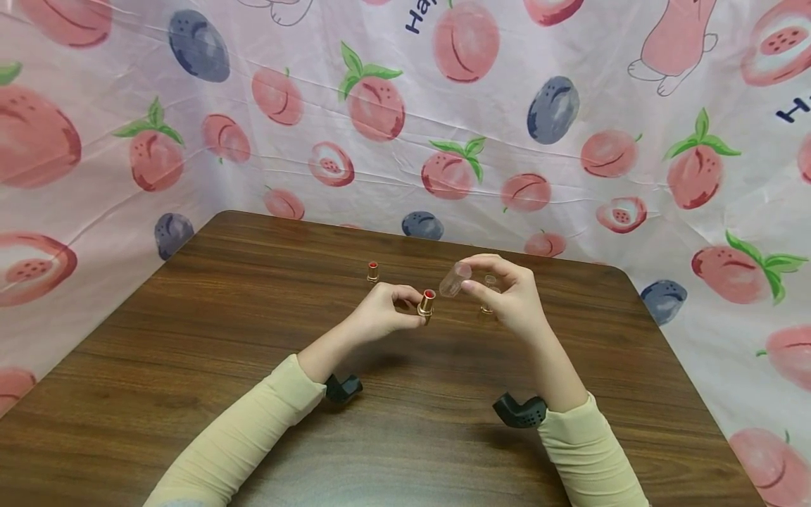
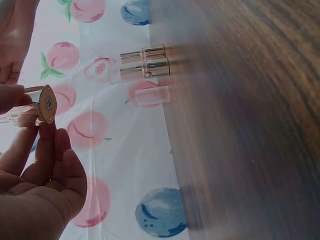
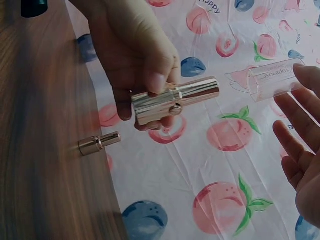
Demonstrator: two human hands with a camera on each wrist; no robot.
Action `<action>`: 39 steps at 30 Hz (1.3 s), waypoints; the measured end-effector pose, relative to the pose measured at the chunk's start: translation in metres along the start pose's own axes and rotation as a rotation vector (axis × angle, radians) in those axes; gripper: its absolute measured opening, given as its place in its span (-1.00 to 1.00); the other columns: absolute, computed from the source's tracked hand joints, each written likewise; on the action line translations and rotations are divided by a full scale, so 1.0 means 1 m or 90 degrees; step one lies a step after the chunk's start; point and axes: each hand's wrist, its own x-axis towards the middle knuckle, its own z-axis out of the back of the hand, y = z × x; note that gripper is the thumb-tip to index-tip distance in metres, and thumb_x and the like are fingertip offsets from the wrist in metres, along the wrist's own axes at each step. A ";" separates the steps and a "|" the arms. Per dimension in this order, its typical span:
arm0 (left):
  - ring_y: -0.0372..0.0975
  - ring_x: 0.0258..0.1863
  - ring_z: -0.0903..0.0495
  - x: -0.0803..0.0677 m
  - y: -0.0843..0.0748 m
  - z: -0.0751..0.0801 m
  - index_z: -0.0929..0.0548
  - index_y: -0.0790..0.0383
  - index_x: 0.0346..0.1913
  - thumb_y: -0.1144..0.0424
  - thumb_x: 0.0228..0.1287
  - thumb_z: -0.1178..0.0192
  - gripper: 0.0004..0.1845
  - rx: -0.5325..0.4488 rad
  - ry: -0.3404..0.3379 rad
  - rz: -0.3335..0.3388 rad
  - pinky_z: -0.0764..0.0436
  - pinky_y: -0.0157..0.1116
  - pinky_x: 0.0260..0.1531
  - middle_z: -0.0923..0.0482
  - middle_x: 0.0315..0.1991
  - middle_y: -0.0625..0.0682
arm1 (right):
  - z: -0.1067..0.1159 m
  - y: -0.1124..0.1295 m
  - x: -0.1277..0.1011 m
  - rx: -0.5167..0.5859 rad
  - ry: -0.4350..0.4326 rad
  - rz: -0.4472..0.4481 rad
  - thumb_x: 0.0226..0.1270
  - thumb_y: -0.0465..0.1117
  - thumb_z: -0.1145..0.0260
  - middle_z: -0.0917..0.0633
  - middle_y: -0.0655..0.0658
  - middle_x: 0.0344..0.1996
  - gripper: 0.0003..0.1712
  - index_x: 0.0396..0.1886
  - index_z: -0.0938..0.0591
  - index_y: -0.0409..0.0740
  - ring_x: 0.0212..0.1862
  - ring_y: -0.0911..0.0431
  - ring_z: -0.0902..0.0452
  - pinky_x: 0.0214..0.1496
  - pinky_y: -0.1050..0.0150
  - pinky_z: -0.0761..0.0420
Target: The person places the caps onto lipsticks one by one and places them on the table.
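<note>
A: From the head view, what is lying around the lipstick tube (image 1: 426, 304)?

B: A dark wooden table (image 1: 253, 338) is stretching beneath it, and a pink fruit-print cloth (image 1: 380, 141) is hanging behind. A second uncapped lipstick (image 1: 372, 271) is standing beyond the tube, to its left.

A: Who is holding the tube?

B: The left hand (image 1: 379, 313) is pinching the gold tube upright, red tip showing. The right hand (image 1: 507, 292) is gripping a clear cap (image 1: 455, 279) just right of it.

A: And the left wrist view?

B: The tube's gold base (image 2: 47, 104) is facing the camera; capped lipsticks (image 2: 142, 64) are standing beyond it.

A: The right wrist?

B: The gold tube (image 3: 175, 100) is lying level in the left hand's fingers (image 3: 145, 75), the cap (image 3: 275, 79) apart to its right, empty.
</note>
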 end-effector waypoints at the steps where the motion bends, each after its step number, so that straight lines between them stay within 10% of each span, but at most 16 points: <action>1: -0.16 -0.28 -0.56 0.000 0.000 0.000 -0.73 0.31 -0.23 0.43 0.03 -0.38 -0.81 0.000 0.001 0.001 -0.54 -0.19 -0.20 -0.66 -0.29 -0.01 | -0.001 0.000 0.000 -0.004 -0.001 0.000 0.15 -0.55 -0.34 -0.68 -0.17 -0.17 -0.74 -0.15 -0.69 -0.29 -0.07 0.07 -0.54 -0.25 0.35 -0.53; 7: -0.20 -0.32 -0.56 0.000 0.000 -0.002 -0.73 0.32 -0.24 0.42 0.05 -0.38 -0.83 -0.005 0.010 -0.013 -0.55 -0.25 -0.25 -0.66 -0.30 0.00 | -0.004 -0.003 -0.001 -0.022 -0.005 -0.015 0.14 -0.55 -0.34 -0.67 -0.16 -0.17 -0.73 -0.15 -0.69 -0.30 -0.15 0.11 -0.49 -0.58 0.41 -0.33; 15: -0.21 -0.35 -0.54 -0.001 -0.003 -0.004 -0.73 0.30 -0.27 0.43 0.04 -0.39 -0.85 -0.020 0.023 -0.030 -0.54 -0.22 -0.27 -0.66 -0.31 -0.03 | -0.010 -0.005 -0.002 -0.029 0.002 -0.021 0.08 -0.59 -0.35 -0.66 -0.26 -0.16 -0.72 -0.16 -0.66 -0.42 -0.01 0.03 -0.52 0.01 0.25 -0.48; 39: 0.06 -0.21 -0.57 -0.004 -0.012 0.000 -0.71 0.38 -0.24 0.47 0.05 -0.37 -0.83 -0.027 0.020 -0.039 -0.52 -0.02 -0.10 -0.66 -0.26 0.07 | -0.027 0.011 -0.001 -0.071 0.051 -0.083 0.12 -0.56 -0.35 -0.66 -0.32 -0.16 -0.75 -0.15 -0.65 -0.46 -0.03 0.11 -0.55 0.07 0.18 -0.46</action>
